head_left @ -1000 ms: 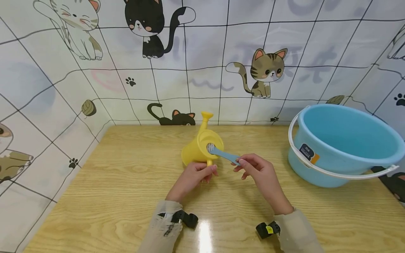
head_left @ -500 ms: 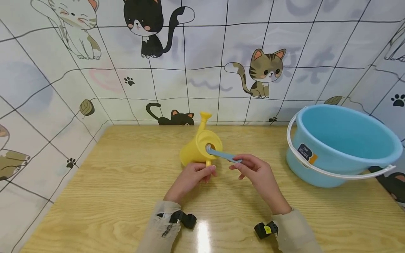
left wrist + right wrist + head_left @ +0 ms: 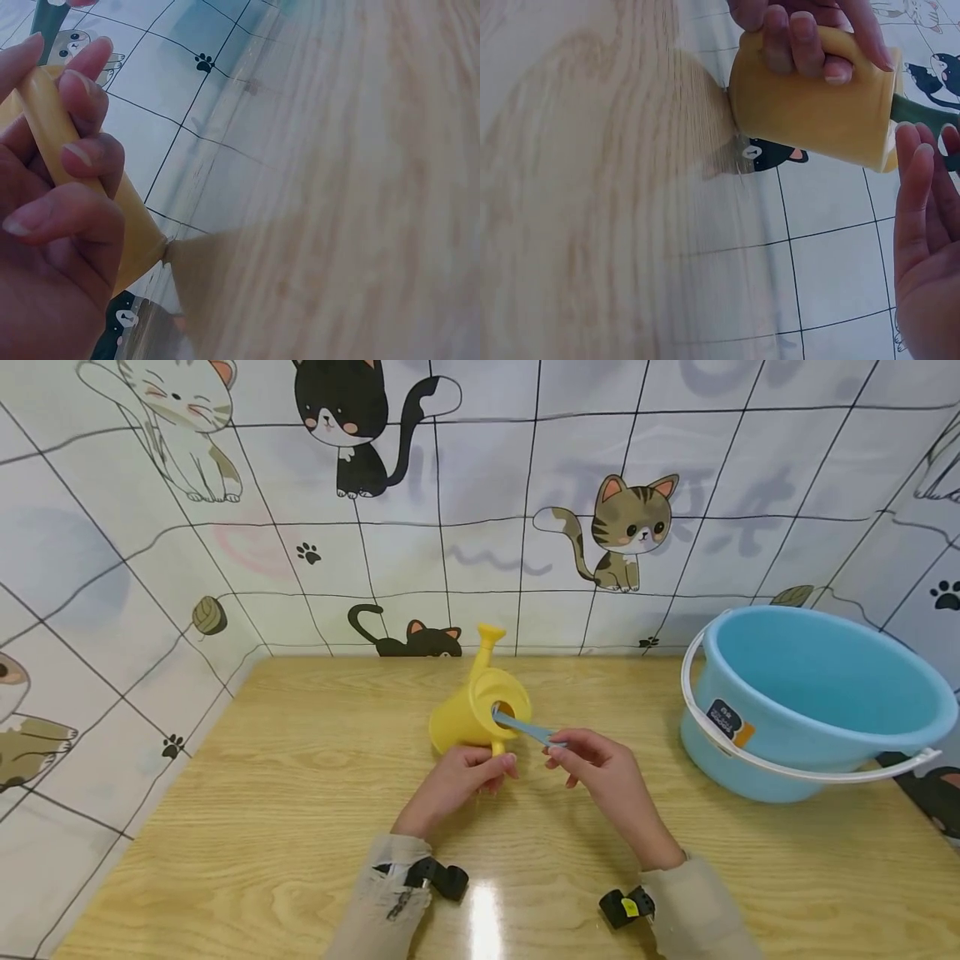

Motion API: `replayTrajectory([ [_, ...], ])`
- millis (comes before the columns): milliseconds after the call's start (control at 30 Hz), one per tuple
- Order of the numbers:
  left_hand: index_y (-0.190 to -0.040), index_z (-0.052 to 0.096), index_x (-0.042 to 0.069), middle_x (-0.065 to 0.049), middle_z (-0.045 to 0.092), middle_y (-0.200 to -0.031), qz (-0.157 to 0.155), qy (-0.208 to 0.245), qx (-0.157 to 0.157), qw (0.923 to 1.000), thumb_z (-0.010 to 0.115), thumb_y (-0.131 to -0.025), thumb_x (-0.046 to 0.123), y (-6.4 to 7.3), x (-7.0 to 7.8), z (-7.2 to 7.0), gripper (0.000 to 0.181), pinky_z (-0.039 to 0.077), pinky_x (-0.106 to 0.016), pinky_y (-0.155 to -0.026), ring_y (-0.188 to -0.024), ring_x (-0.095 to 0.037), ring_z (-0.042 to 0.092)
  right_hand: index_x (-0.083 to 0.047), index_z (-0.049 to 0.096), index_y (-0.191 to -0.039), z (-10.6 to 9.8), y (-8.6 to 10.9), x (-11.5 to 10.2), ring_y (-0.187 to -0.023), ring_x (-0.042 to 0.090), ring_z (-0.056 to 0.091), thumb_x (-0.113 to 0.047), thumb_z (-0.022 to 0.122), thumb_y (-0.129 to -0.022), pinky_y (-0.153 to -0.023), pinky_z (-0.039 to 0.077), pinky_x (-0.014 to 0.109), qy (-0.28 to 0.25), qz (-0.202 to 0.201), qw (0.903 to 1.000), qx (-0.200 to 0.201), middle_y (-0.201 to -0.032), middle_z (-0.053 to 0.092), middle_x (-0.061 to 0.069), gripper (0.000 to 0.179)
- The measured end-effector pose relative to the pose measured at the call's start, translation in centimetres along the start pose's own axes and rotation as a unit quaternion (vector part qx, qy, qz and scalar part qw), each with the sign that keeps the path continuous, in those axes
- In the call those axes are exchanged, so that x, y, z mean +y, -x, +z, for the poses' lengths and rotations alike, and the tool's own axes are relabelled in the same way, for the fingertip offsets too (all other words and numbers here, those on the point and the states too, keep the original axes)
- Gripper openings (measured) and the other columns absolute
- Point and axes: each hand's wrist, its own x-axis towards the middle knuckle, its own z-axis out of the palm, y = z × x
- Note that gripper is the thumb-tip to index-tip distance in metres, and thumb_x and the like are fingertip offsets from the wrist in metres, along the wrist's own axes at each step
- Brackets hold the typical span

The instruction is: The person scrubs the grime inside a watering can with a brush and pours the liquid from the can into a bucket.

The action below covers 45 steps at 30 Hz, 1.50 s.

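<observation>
A yellow toy watering can (image 3: 453, 722) stands on the wooden table, its spout toward the wall and its round opening turned up and toward the right hand. My left hand (image 3: 461, 781) grips the can's handle; in the left wrist view its fingers (image 3: 90, 161) curl round that handle. My right hand (image 3: 603, 772) pinches the end of a light blue brush (image 3: 521, 725) between thumb and fingers. The brush head is inside the can's opening, mostly hidden by the rim. In the right wrist view the brush handle (image 3: 922, 114), darker there, enters the can (image 3: 810, 105).
A large light blue bucket (image 3: 780, 752) with a white handle (image 3: 720, 739) stands on the right of the table (image 3: 300, 802). Behind and at both sides rises a white sheet (image 3: 487, 468) with grid lines and cartoon cats.
The brush has gone deeper into the can's opening, and its white bristles, visible before, are now mostly hidden. My right hand has shifted slightly left; my left hand keeps its grip.
</observation>
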Motion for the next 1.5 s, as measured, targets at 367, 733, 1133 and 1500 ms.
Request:
replayTrajectory([
  [367, -0.073, 0.064, 0.005, -0.015, 0.052, -0.064, 0.01, -0.036, 0.006, 0.9993, 0.056, -0.081, 0.051, -1.0, -2.8, 0.5, 0.047, 0.032, -0.025, -0.046, -0.054, -0.015, 0.04, -0.009, 0.061, -0.108, 0.8, 0.6, -2.1, -0.088, 0.024, 0.06, -0.024, 0.054, -0.09, -0.062, 0.049, 0.036, 0.047, -0.008, 0.9987, -0.018, -0.101, 0.064, 0.009, 0.025],
  [733, -0.087, 0.069, 0.009, -0.003, 0.055, -0.064, 0.0, 0.019, 0.011, 0.9998, 0.053, -0.085, 0.047, -0.9, -2.4, 0.3, 0.041, 0.036, -0.027, -0.053, -0.062, -0.029, 0.045, -0.006, 0.058, -0.106, 0.0, 0.5, -2.4, -0.087, 0.028, 0.06, -0.022, 0.052, -0.091, -0.062, 0.049, 0.038, 0.02, -0.015, 0.9996, -0.008, -0.1, 0.063, 0.014, 0.023],
  [1133, -0.09, 0.067, 0.002, -0.009, 0.055, -0.065, 0.0, 0.024, 0.006, 0.9997, 0.053, -0.089, 0.035, 0.2, 0.4, 0.2, 0.036, 0.033, -0.022, -0.051, -0.067, -0.042, 0.04, -0.006, 0.059, -0.099, -0.1, 0.2, -0.3, -0.076, 0.025, 0.061, -0.026, 0.054, -0.09, -0.061, 0.049, 0.04, -0.008, -0.024, 0.9976, -0.065, -0.082, 0.065, 0.01, 0.022],
  [1500, -0.074, 0.063, -0.002, -0.018, 0.054, -0.065, -0.005, -0.002, 0.01, 0.9999, 0.057, -0.087, 0.036, 0.4, 0.1, 0.5, 0.041, 0.031, -0.022, -0.048, -0.057, -0.021, 0.04, -0.004, 0.059, -0.098, 0.6, 0.4, -1.0, -0.074, 0.026, 0.062, -0.025, 0.051, -0.092, -0.059, 0.049, 0.039, -0.012, -0.004, 0.9969, -0.077, -0.08, 0.065, 0.012, 0.023],
])
